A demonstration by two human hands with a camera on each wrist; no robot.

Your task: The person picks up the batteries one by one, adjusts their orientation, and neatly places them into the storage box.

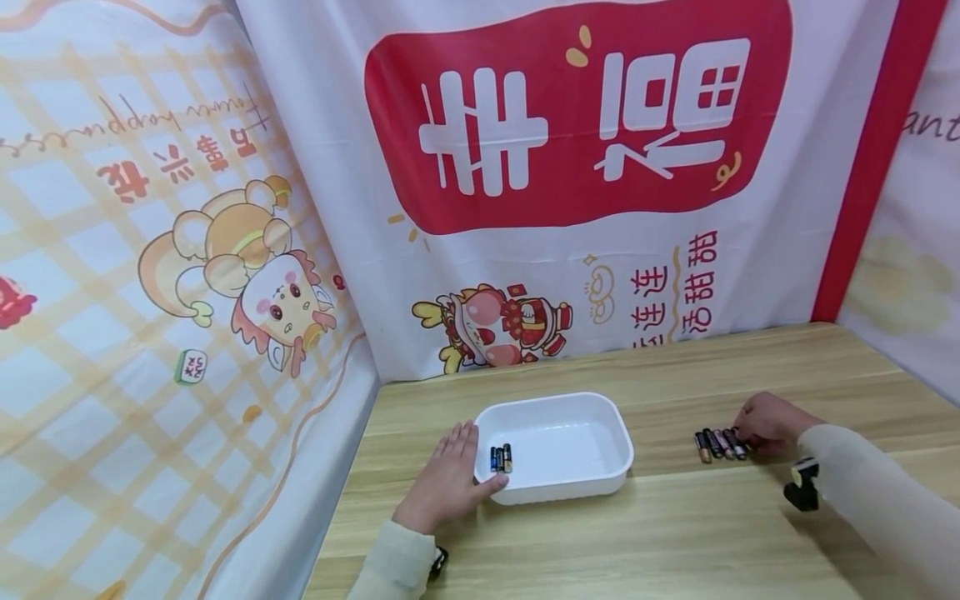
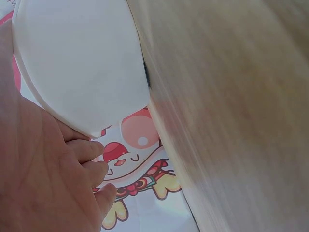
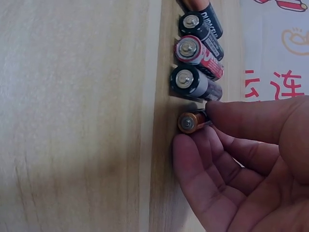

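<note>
Right hand [image 3: 256, 159]: thumb and forefinger pinched round a copper-ended battery [image 3: 187, 122], just beyond the near end of a row on the wood-grained table [image 1: 600, 542]. Along that row, outward from the fingertips: a grey-and-black battery [image 3: 195, 83], a red battery [image 3: 200, 55], a plain dark battery [image 3: 203, 33] and a Duracell battery [image 3: 211, 20], side by side and slightly aslant, well to the right of a white tray [image 1: 570, 450].

Left hand [image 1: 444, 477]: fingers extended along the outside of the tray's left wall, thumb laid at the near-left corner of the rim. Within the tray, close to the left end: three small batteries [image 1: 501, 458], side by side.

At both wrists: pale sleeves [image 1: 870, 475] and black wrist mounts [image 1: 802, 486]. Beyond the table's far edge: a white cloth [image 1: 330, 100] with a red panel [image 1: 570, 125] and a cartoon figure [image 1: 498, 325]. At left: a yellow-checked cloth [image 1: 82, 350].
</note>
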